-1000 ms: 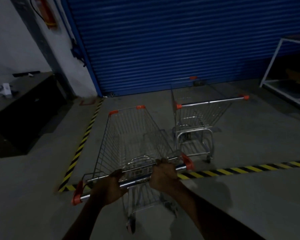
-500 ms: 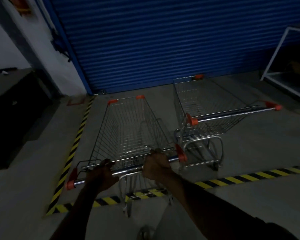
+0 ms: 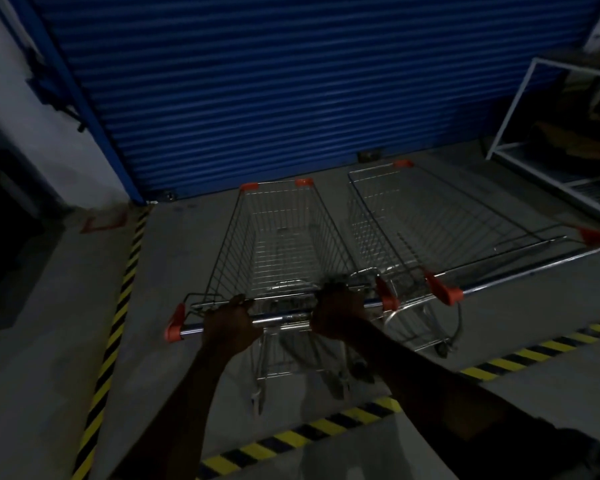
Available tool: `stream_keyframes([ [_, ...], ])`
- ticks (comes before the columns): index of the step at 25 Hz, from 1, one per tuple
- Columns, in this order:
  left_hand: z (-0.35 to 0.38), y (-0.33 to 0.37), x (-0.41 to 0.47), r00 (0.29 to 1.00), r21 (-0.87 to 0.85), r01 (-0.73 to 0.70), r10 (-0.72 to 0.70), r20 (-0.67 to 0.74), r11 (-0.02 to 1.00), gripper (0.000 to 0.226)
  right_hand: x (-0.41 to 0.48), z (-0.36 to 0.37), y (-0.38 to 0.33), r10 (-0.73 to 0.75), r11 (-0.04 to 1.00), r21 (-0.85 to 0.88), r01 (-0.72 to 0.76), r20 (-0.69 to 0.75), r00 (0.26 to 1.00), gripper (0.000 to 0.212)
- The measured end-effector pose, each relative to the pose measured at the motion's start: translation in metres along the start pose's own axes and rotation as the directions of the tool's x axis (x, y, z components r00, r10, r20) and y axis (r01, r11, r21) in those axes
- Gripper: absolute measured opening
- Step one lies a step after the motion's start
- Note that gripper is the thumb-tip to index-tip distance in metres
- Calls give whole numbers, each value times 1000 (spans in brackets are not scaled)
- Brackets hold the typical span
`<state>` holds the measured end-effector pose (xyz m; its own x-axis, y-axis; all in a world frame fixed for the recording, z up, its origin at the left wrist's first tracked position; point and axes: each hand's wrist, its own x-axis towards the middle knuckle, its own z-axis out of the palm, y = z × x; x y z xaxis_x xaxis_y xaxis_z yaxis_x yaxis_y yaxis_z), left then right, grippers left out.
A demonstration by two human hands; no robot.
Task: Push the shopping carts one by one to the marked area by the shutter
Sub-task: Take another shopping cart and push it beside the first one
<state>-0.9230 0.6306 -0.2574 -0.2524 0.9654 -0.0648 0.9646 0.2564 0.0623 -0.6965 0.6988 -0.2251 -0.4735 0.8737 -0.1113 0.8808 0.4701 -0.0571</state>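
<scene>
A wire shopping cart (image 3: pixel 284 237) with orange corner caps stands in front of me, nose toward the blue roller shutter (image 3: pixel 291 81). My left hand (image 3: pixel 229 322) and my right hand (image 3: pixel 338 313) both grip its chrome handle bar (image 3: pixel 279 318). The cart's wheels are inside the area bordered by yellow-and-black floor tape (image 3: pixel 291 439). A second, similar cart (image 3: pixel 440 220) stands parked just to its right, also inside the tape, its handle (image 3: pixel 534 268) angled toward the right.
A white metal rack (image 3: pixel 548 133) stands at the right by the shutter. A dark counter or cabinet (image 3: pixel 4 237) lies at the left beyond the left tape line (image 3: pixel 118 306). A white wall (image 3: pixel 11 81) meets the shutter's left frame.
I have pushed the cart forward over the tape line into the marked area, closer to the shutter and alongside the second cart. Both hands kept their grip on the handle.
</scene>
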Motion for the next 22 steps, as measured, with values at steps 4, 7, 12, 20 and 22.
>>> stream_keyframes([
  [4, 6, -5, 65, 989, 25, -29, 32, -147, 999, 73, 66, -9, 14, -25, 999, -27, 26, 19, 1000, 44],
  [7, 16, -13, 101, 960, -21, -63, 55, -273, 998, 96, 111, 2, 27, -8, 998, -64, 5, -48, 999, 51],
  [12, 65, 10, 76, 901, -115, -131, 70, -427, 985, 90, 108, 16, 53, 52, 997, 64, -40, -202, 978, 68],
  [20, 116, 97, 13, 938, -265, -346, 325, -119, 900, 117, 2, 37, 103, 201, 969, 177, -175, -142, 969, 77],
  [22, 102, 131, 4, 918, -325, -394, 355, -175, 860, 110, -42, 39, 120, 235, 960, 187, -206, -150, 960, 70],
])
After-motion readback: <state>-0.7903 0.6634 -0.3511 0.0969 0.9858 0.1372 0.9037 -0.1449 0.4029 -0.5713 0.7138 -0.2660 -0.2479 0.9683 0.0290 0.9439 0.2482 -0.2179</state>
